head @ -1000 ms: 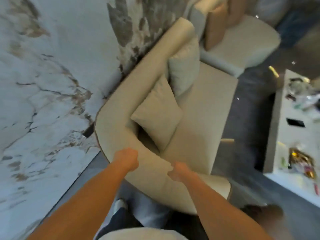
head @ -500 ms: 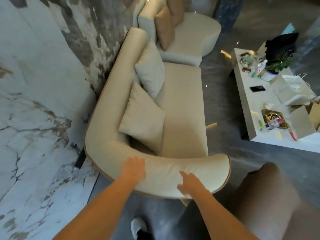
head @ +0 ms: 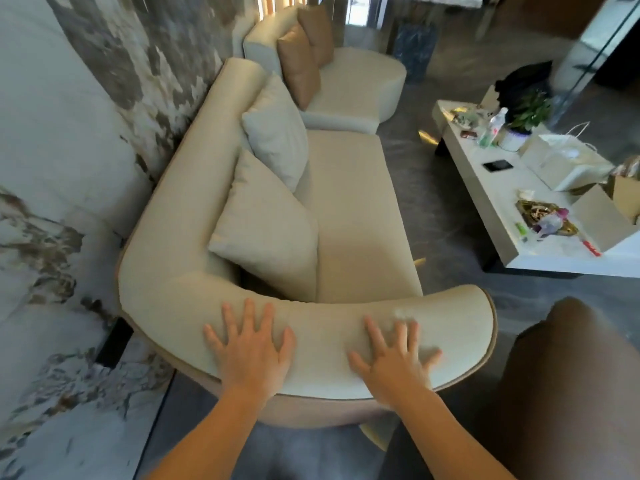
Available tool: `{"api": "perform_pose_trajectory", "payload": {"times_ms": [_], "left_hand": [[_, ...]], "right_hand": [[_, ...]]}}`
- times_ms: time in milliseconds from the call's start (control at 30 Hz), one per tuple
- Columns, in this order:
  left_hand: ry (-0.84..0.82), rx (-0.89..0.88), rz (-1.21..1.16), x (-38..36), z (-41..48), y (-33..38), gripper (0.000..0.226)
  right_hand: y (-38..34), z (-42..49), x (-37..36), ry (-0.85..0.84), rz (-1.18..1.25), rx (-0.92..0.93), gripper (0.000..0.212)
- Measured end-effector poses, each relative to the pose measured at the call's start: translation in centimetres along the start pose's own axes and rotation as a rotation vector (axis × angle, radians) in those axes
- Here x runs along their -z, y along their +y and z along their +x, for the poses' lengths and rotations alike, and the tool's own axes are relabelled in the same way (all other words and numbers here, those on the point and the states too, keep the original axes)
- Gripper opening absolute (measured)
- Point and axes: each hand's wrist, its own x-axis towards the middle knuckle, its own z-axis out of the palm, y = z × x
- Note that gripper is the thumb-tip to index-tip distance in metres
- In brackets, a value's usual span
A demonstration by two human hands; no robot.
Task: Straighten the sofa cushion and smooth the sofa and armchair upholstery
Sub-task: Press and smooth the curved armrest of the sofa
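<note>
While flat on the sofa arm (head: pixel 311 327), both hands open: left hand (head: pixel 251 351), right hand (head: pixel 393 358).

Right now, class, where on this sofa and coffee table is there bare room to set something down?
Free: the sofa seat right of the two beige cushions, and the coffee table strip around the phone. Crowded: the table's far end and right side. The left hand and right hand cover the near armrest.

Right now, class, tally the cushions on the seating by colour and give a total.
Beige cushions: 2, the near one and the far one, on the sofa.
Tan cushions: 2, one in front of the other, on the far seat.
Total: 4
</note>
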Motion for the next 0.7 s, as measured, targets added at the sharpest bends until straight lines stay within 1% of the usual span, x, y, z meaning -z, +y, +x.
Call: {"api": "perform_pose_trajectory", "payload": {"times_ms": [167,267,367,533,633,700], "left_hand": [[0.183,-0.008,-0.056,-1.2,0.1,-0.4,0.073],[0.198,-0.021,-0.047,-1.3,0.3,-0.3,0.069],[0.193,-0.023,-0.088,-1.1,0.6,-0.4,0.069],[0.183,-0.011,-0.136,-1.0,1.5,-0.7,0.070],[0.188,-0.014,-0.153,-0.7,2.7,-1.0,0.067],[0.224,-0.025,-0.182,-0.7,3.9,-1.4,0.063]], "right_hand": [[-0.4,0.7,-2.4,0.094,0.056,-0.016,0.062],[-0.3,0.5,-2.2,0.071,0.032,-0.027,0.061],[-0.6,0.5,-2.1,0.117,0.070,-0.061,0.059],[-2.0,1.0,-1.9,0.179,0.096,-0.130,0.064],[-2.9,2.0,-1.4,0.186,0.100,-0.154,0.066],[-3.7,3.0,-1.2,0.182,0.103,-0.161,0.066]]}}
